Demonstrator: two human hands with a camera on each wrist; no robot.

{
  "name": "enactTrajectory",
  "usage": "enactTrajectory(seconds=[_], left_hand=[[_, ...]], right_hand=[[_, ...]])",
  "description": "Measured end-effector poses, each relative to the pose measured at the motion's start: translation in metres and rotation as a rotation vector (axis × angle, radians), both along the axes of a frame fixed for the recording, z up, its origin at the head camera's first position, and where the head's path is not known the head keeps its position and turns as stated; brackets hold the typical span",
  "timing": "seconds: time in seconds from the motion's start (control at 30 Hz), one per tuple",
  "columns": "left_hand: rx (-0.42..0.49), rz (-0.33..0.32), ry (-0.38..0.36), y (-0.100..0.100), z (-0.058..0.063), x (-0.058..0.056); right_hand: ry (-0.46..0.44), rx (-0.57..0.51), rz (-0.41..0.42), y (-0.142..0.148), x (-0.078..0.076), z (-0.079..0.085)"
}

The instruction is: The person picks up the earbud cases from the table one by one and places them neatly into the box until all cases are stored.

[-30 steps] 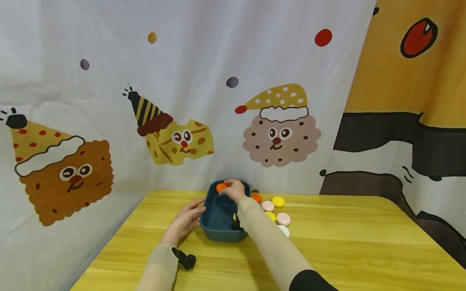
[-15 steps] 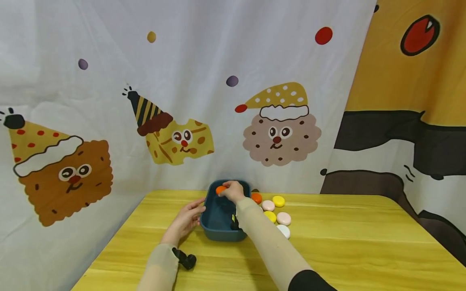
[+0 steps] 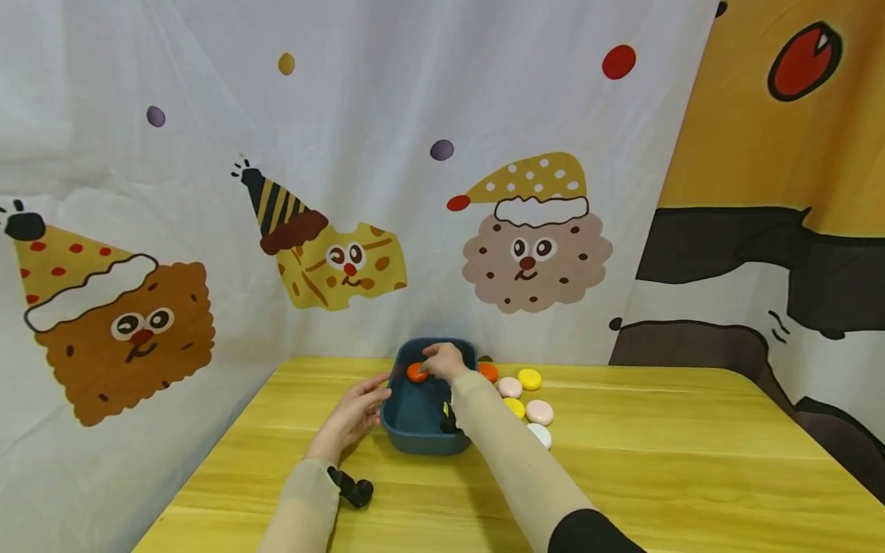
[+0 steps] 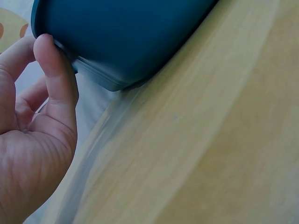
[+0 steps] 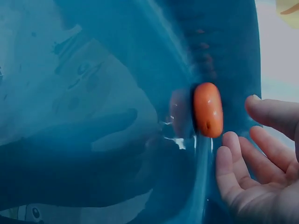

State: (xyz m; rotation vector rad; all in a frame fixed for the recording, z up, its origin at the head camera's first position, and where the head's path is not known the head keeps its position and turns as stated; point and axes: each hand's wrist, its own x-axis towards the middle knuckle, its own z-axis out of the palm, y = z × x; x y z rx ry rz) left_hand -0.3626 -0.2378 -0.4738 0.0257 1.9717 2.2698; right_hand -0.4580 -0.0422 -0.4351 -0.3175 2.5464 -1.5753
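Right grip (image 5: 261, 191) loose beside the orange disc (image 5: 208, 110), left grip (image 3: 354, 413) relaxed against the tub (image 3: 423, 445): a bump might slide it.

White backdrop (image 3: 373, 100), brown biscuit print (image 3: 138, 349), yellow cheese print (image 3: 346, 269), pinkish cookie print (image 3: 535, 269), yellowish wooden table (image 3: 691, 453)

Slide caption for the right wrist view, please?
The right hand, holding nothing, beside an orange disc inside a blue tub.
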Motion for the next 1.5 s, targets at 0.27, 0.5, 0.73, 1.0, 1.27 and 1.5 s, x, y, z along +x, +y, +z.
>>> enactTrajectory(seconds=[0.27,0.5,0.73,1.0,1.27,1.5], left_hand=[[0.004,-0.032,0.023,0.005,0.002,0.001],[0.000,-0.041,0.027,-0.002,-0.001,0.002],[0.016,-0.043,0.017,-0.006,-0.005,0.004],[0.035,-0.061,0.013,-0.005,0.001,0.005],[0.035,-0.056,0.018,-0.005,-0.002,0.004],[0.024,-0.070,-0.010,-0.005,0.001,0.004]], right_hand=[[-0.027,-0.074,0.027,0.017,0.007,0.035],[-0.005,-0.091,0.107,0.037,0.016,0.075],[0.029,-0.096,0.166,0.068,0.029,0.098],[0.122,0.001,0.174,0.107,0.037,0.123],[0.132,0.022,0.184,0.137,0.051,0.121],[0.133,0.001,0.162,0.169,0.073,0.099]])
